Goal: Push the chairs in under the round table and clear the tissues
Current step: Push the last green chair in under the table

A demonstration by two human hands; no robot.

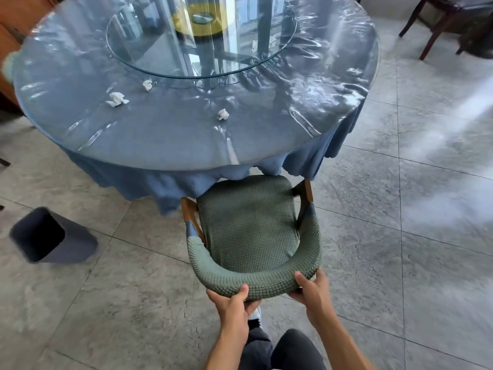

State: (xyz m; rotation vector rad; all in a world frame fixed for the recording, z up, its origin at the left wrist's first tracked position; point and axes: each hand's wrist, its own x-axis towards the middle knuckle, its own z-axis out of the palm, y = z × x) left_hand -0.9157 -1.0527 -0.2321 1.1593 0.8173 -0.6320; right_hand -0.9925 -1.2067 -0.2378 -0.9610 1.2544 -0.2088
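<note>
Gripping the chair (248,225) by its curved backrest, my left hand (234,303) and right hand (314,289) are clamped there, apart, to steer it straight; the seat front is just under the round table (165,145). Three tissues (116,99) wait on top, the bin (50,236) probably for them

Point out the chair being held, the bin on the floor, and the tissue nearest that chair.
Chair (246,222): head view, middle of the green seat cushion.
Bin (66,245): head view, its dark outer side wall.
Tissue (223,114): head view, centre of the crumpled white wad on the table.
</note>
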